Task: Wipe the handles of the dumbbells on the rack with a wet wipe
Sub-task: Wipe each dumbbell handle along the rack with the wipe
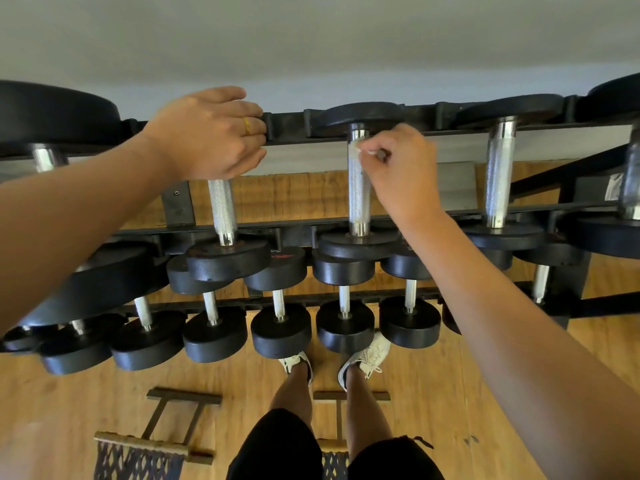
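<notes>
The top shelf of the rack (287, 124) carries a row of dumbbells, each lying with its long axis running from the near rail to the far rail. One black end plate points toward the person and the other points toward the wall.

The wet wipe (356, 148) is at the far end of the middle handle (358, 195), pressed against the metal just below the far plate. It shows only as a small crumpled white piece.

- The right hand (401, 168) reaches in from the right with the forearm angled up and the wrist bent inward. Its fingertips pinch the wet wipe against the middle handle.
- The left hand (207, 133) reaches in from the left, back of the hand up. Its fingers curl over the far end of the left handle (222, 209), next to the far rail. One finger wears a yellow ring (246, 126).

A third handle (498, 174) lies untouched to the right. Smaller dumbbells (280, 327) fill the lower shelf above the wooden floor (69, 403).
</notes>
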